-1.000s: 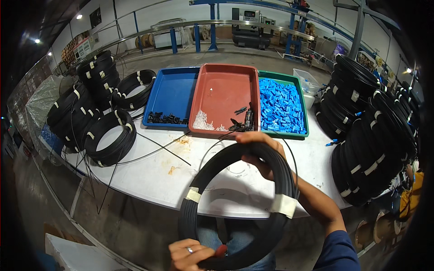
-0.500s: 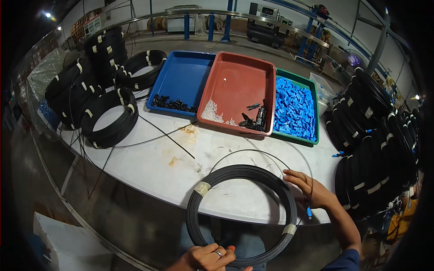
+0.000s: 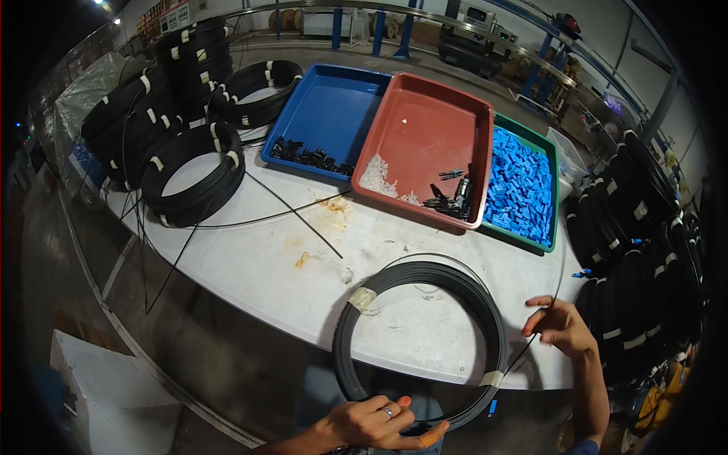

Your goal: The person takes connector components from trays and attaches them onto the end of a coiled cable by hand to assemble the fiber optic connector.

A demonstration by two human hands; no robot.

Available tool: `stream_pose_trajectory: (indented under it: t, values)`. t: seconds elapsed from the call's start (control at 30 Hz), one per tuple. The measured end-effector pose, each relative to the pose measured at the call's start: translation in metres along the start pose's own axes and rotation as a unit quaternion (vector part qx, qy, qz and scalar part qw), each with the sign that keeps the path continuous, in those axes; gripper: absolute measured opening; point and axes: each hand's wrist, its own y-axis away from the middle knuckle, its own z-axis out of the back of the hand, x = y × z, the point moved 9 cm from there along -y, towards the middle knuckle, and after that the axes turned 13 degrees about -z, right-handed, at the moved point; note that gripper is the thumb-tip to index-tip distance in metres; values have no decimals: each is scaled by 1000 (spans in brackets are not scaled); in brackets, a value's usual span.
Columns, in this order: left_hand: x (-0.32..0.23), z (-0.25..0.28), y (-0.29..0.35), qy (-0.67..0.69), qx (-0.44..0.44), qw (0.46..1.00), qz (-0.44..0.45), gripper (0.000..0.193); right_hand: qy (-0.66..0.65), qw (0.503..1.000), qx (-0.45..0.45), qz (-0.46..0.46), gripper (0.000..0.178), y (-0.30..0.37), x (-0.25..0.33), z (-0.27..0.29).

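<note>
A coil of black cable with pale tape bands stands partly over the table's front edge. My left hand, wearing a ring, is closed on its near rim, the thumb stretched along it. Right of the coil, my right hand is raised with its fingers curled loosely around a loose length of cable. That length runs from the taped side of the coil up through the hand. A small blue connector hangs just below the coil's right side.
On the white table stand a blue tray with black parts, a red tray with white and black pieces, and a green tray of blue connectors. Cable coils are stacked at left and right. Loose cable ends cross the left side.
My right hand has moved right, away from the coil, and its fingers have curled around the loose cable. The coil has shifted slightly right in view; my left hand still holds it.
</note>
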Motion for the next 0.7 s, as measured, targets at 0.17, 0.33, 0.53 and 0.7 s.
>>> stream_pose_trajectory:
  t: [0.17, 0.33, 0.53, 0.7]
  values:
    - [5, -9, 2, 40, -16, 999, 24, 65, -67, 972, -216, 68, 53, -34, 47, 18]
    - [11, -7, -17, 69, 41, 997, 20, 53, -16, 964, -242, 110, 35, -102, 118, 17]
    - [36, 18, -33, 278, -60, 958, 25, 35, 78, 953, -247, 156, 17, -186, 170, -43]
    - [118, 48, 0, 209, -53, 976, 20, 41, 193, 930, -208, 235, 3, -237, 165, -91]
